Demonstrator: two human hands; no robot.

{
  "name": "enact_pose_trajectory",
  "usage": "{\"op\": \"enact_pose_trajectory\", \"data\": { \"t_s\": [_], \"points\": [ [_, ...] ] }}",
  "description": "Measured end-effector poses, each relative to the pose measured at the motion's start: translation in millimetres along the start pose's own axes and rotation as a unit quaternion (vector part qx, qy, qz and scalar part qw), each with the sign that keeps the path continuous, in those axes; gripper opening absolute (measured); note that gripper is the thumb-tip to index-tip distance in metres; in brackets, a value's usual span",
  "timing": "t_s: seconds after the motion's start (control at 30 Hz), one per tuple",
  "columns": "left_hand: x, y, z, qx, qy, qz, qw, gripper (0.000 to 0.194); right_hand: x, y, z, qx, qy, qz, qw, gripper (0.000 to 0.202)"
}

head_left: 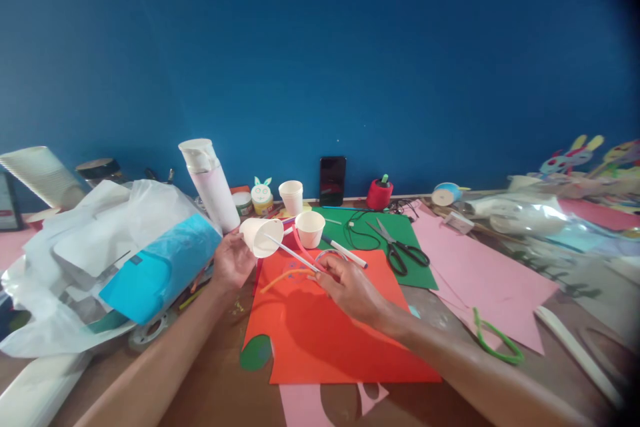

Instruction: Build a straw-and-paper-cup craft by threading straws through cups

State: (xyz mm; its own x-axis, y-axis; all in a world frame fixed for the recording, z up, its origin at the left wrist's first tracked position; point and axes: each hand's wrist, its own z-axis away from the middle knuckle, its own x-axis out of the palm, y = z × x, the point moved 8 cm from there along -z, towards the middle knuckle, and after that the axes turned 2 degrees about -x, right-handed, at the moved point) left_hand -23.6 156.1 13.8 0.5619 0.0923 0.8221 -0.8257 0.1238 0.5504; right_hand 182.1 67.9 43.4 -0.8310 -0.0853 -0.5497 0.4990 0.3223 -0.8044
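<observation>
Gripping a tipped white paper cup [261, 236], the left hand [231, 261] steadied it while the right hand [350, 287] pinched a thin white stick [293, 252] at its mouth (unattached, I judged); black scissors [400, 250] lay at two o'clock.

- One head-worn view is looking forward and down from above the counter [220, 387]'s near edge.
- It is facing the blue wall [350, 47] at the far side.
- It is sitting close, with both forearms entering from the near edge.
</observation>
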Motion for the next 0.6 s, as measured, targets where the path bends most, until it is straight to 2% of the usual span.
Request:
{"op": "enact_pose_trajectory", "data": {
  "t_s": [0.13, 0.4, 0.53, 0.6],
  "points": [
    [5.7, -4.3, -0.4, -0.002, -0.040, -0.021, 0.999, 0.032, -5.3, -11.4, 0.4, -0.009, 0.006, 0.008, 1.000, 0.009],
    [6.9, -11.8, -1.8, -0.014, -0.085, -0.048, 0.995, 0.028, -6.9, -12.2, -0.4, 0.002, -0.005, 0.015, 1.000, 0.016],
    [9.1, -14.2, -0.2, -0.019, -0.081, -0.063, 0.995, 0.030, -10.9, -11.3, -0.3, 0.004, 0.011, 0.033, 0.999, 0.018],
    [7.4, -15.7, 0.2, -0.022, -0.059, -0.065, 0.996, 0.033, -11.7, -11.0, 0.1, 0.003, 0.012, 0.043, 0.999, 0.020]
  ]
}}
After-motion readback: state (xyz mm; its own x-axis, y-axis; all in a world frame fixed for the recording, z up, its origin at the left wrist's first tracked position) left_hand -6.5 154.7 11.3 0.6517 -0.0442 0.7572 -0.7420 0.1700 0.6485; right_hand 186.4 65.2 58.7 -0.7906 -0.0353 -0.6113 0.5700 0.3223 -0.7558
